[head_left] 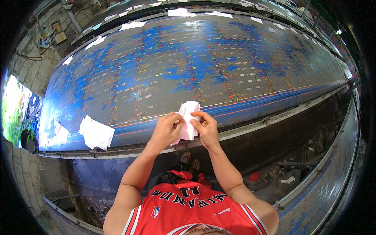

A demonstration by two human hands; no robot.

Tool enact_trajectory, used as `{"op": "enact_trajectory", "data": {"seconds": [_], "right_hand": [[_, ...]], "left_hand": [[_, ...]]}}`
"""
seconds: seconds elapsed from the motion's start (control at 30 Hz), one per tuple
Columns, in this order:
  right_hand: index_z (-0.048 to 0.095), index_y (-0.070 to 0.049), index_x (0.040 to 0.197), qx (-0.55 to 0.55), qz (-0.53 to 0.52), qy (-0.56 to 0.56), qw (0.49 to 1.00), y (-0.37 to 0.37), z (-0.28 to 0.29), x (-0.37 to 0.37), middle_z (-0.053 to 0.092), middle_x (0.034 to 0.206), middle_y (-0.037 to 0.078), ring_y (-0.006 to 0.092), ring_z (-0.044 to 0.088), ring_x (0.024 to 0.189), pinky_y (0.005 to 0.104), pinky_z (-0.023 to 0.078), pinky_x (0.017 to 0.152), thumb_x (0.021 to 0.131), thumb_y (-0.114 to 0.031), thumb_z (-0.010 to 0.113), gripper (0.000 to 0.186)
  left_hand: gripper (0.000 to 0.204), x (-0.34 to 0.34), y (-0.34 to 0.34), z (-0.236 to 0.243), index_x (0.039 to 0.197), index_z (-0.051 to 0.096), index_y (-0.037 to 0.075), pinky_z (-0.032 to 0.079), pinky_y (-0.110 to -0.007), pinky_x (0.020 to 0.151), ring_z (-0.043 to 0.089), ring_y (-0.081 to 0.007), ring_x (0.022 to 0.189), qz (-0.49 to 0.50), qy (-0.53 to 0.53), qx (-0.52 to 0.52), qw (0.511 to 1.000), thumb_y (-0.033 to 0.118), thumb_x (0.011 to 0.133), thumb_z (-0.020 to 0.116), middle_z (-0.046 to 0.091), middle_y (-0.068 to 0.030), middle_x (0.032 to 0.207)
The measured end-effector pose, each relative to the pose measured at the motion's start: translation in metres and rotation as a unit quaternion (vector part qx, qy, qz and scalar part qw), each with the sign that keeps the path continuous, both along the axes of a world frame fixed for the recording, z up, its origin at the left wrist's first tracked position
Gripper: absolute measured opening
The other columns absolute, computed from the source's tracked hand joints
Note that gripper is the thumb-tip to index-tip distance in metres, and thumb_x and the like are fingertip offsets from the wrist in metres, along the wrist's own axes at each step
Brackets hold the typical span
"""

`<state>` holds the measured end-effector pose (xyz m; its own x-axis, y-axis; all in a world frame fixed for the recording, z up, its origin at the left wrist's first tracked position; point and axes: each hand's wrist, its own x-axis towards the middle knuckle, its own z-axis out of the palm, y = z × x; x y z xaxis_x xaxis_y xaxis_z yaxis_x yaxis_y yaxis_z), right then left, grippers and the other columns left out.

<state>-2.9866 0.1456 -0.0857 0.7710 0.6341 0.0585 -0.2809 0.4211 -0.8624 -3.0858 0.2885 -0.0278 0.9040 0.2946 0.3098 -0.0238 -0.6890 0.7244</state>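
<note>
A small stack of thin white, slightly pinkish cut pieces (188, 127) is held upright over the near edge of a long printing table (164, 78). I cannot make out whether the pieces are cloth or paper. My left hand (167, 128) is closed at the stack's left side, fingers curled and thumb against the edge. On the other side, my right hand (206, 128) pinches the stack between thumb and fingers. The table top is grey, with blue paint patches and many small coloured specks.
A larger pile of white pieces (96, 132) lies left on the table's near edge, beside a smaller white piece (61, 133). More white pieces (181, 12) line the far edge. Another table (337, 188) runs behind me at right. Scraps (288, 180) litter the floor.
</note>
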Motion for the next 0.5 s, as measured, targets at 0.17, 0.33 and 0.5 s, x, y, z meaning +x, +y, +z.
{"op": "enact_trajectory", "data": {"seconds": [0.17, 0.33, 0.5], "right_hand": [[0.065, 0.002, 0.113, -0.023, 0.006, -0.028, 0.999, 0.005, 0.001, 0.005, 0.065, 0.098, 0.003, 0.0063, 0.058, 0.084, 0.0208, 0.048, 0.073, 0.09, -0.003, 0.071, 0.025], [0.06, 0.002, 0.122, -0.049, -0.014, -0.102, 0.994, 0.021, 0.007, 0.01, 0.067, 0.1, 0.006, 0.0082, 0.062, 0.089, 0.023, 0.051, 0.078, 0.089, -0.005, 0.073, 0.036], [0.054, 0.001, 0.128, -0.038, 0.0, -0.056, 0.998, 0.035, 0.023, 0.012, 0.068, 0.102, 0.011, 0.0123, 0.065, 0.09, 0.0255, 0.054, 0.078, 0.089, -0.002, 0.072, 0.043]], "left_hand": [[0.015, 0.007, 0.005, 0.003, 0.086, 0.063, -0.002, 0.047, -0.045, 0.063, 0.062, -0.0397, 0.07, -0.006, 0.035, 0.008, 0.999, 0.009, 0.082, 0.073, 0.064, -0.0199, 0.081], [0.019, 0.015, 0.025, 0.002, 0.083, 0.063, -0.003, 0.044, -0.039, 0.058, 0.058, -0.03, 0.064, -0.025, 0.022, -0.016, 0.999, 0.011, 0.082, 0.075, 0.061, -0.0194, 0.073], [0.016, 0.012, 0.046, 0.005, 0.083, 0.061, -0.004, 0.041, -0.033, 0.057, 0.049, -0.0152, 0.061, -0.014, 0.076, -0.102, 0.992, 0.009, 0.085, 0.071, 0.055, -0.011, 0.065]]}}
